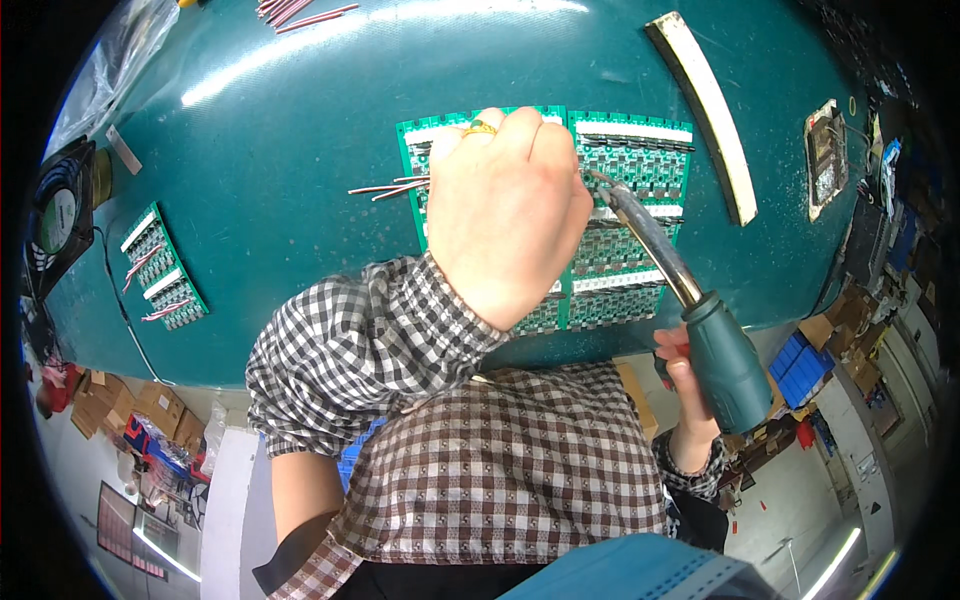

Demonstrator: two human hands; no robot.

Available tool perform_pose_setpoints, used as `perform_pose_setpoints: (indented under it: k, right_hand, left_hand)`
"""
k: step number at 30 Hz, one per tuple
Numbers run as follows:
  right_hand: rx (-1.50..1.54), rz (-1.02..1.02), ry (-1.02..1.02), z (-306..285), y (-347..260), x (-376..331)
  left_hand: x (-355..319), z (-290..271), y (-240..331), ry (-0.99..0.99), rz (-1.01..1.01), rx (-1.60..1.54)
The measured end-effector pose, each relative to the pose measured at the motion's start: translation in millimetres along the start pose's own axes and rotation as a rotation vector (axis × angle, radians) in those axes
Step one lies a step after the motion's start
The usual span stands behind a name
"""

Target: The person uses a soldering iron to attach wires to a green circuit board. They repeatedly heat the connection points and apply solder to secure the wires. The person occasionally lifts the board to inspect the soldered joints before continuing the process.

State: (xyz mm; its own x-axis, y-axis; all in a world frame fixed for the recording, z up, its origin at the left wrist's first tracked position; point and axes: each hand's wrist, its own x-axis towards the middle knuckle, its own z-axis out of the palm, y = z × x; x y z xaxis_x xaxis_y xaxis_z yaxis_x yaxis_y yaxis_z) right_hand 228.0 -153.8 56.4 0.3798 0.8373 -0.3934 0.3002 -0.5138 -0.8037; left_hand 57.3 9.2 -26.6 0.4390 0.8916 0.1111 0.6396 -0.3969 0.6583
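Observation:
My left hand (510,210), with a ring on one finger, lies closed over the left part of the green circuit boards (630,150). Thin red and white wires (385,189) stick out to the left from beneath it; its fingertips are hidden. My right hand (688,385) grips a soldering iron (735,370) by its dark green handle. The iron slants up and left, its tip close to my left fingers over the boards. Whether the tip touches a board, I cannot tell. Dark parts and white strips run in rows across the boards.
A long pale bar (705,115) lies right of the boards, with a stained metal tray (825,160) beyond. At left are a smaller circuit board (163,265) with wires and a black fan (65,210). More wires (300,14) and a plastic bag (125,60) lie at the far side.

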Motion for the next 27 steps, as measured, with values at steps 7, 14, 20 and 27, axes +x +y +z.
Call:
perform_pose_setpoints:
  k: [7, 14, 20, 27]
  right_hand:
    - [0.067, 0.021, 0.023, -0.6, 0.9, -1.7]
    - [0.193, 0.048, 0.070, 3.8, -2.2, -1.4]
    - [0.152, 0.031, 0.058, 0.5, 12.0, -4.0]
    - [0.183, 0.053, 0.015, 0.9, 14.9, -4.5]
  left_hand:
    - [-0.3, 0.6, -0.6, 0.000, 0.003, 0.004]
    - [-0.7, 0.1, -0.5, -0.010, -0.009, 0.027]
    - [-2.2, 1.5, -0.5, 0.008, -0.005, 0.051]
    - [-5.3, 2.4, -1.0, -0.002, -0.009, 0.044]
